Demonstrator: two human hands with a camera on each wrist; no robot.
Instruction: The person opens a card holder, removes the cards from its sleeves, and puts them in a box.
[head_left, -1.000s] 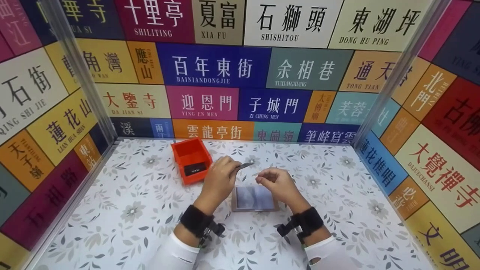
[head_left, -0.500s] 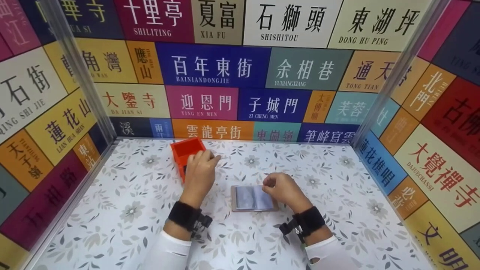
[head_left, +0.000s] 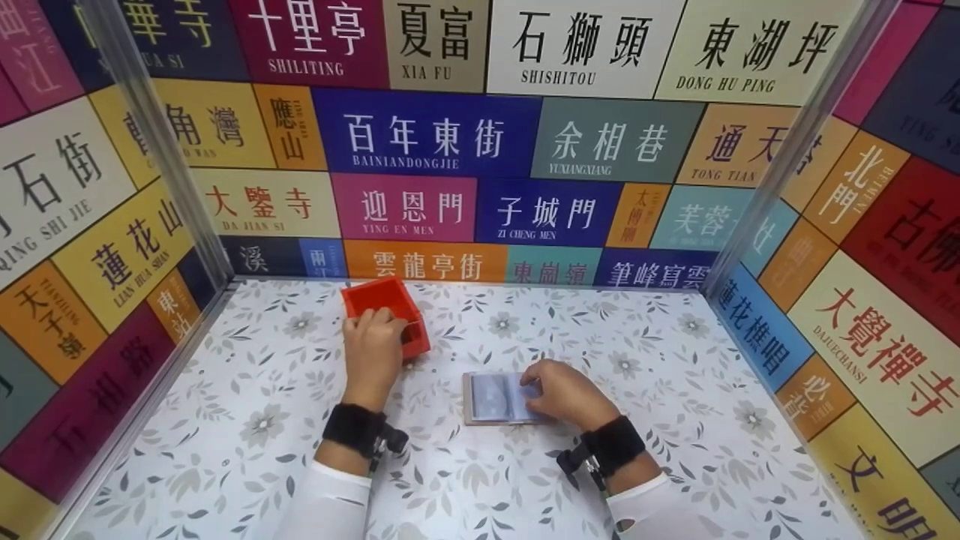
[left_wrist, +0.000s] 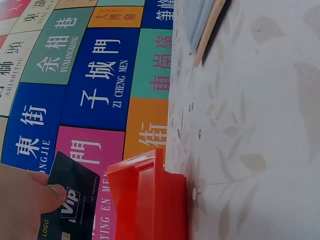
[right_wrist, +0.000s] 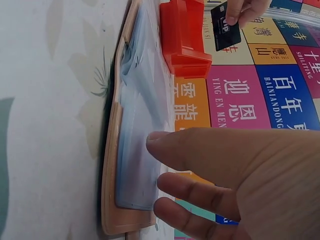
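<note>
My left hand [head_left: 371,360] is over the red bin [head_left: 382,294] and pinches a black card [left_wrist: 77,202] by its edge, the thumb on its face. "Vip" and "LOGO" are printed on that card. Nearer to me lies an opened card holder [head_left: 491,399] with a tan cover and clear plastic sleeves [right_wrist: 142,170]. My right hand [head_left: 566,394] is at the holder's right side, thumb and fingers spread apart, the thumb tip over the sleeves; whether it touches them I cannot tell. The bin's inside is mostly hidden by my left hand.
A white table [head_left: 262,480] with a leaf and flower print carries everything. Walls with coloured name panels [head_left: 427,135] close it in at the back and both sides. Black camera straps [head_left: 356,431] circle both wrists.
My left hand has moved left from beside the holder to over the bin. The bin looks slightly turned. My right hand has lowered a little toward the sleeves, its fingers parting.
</note>
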